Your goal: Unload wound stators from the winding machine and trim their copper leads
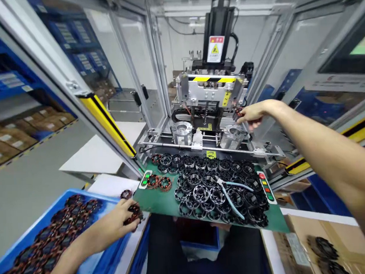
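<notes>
My left hand (118, 222) is at the lower left, fingers closed on a copper-wound stator (134, 214) beside the green work mat's (161, 201) corner. Another wound stator (126, 193) lies just above it. My right hand (252, 114) reaches into the press machine (213, 104), fingers pinched on a wound stator (238, 112) above the right round fixture (232, 132). The left round fixture (182, 131) stands apart. Several black stator cores (208, 180) cover the mat, with two wound stators (159, 181) near its left edge.
A blue bin (93, 258) of wound stators sits at lower left. Light-blue-handled pliers (232, 193) lie on the cores. Button panels (265, 186) flank the mat. Yellow light-curtain bars (107, 123) frame the machine opening. A cardboard box (324, 248) with parts is at lower right.
</notes>
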`<action>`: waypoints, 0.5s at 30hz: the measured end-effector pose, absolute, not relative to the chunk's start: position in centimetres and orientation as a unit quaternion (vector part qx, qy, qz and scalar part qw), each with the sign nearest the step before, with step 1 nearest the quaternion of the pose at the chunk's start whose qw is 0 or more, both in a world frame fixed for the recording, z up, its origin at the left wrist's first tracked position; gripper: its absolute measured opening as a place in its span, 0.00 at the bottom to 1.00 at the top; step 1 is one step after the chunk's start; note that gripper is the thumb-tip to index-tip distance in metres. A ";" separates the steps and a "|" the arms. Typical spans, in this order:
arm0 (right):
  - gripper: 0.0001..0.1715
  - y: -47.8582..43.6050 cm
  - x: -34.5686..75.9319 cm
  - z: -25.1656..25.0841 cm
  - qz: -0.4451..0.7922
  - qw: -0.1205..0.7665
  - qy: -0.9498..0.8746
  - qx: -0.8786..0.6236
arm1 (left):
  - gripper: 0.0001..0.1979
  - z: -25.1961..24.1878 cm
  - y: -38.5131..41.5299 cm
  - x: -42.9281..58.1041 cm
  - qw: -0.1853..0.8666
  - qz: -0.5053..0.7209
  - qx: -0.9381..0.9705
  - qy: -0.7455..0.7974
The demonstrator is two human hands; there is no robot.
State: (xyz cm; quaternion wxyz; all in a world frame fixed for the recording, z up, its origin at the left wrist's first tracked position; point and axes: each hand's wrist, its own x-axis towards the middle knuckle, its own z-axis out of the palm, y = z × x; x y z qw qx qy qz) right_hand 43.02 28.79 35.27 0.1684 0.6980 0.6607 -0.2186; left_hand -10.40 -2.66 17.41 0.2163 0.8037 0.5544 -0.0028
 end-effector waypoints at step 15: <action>0.19 3.6 14.3 23.5 -0.174 0.316 0.877 0.316 | 0.15 10.8 1.6 -7.5 0.170 -0.022 0.761 0.626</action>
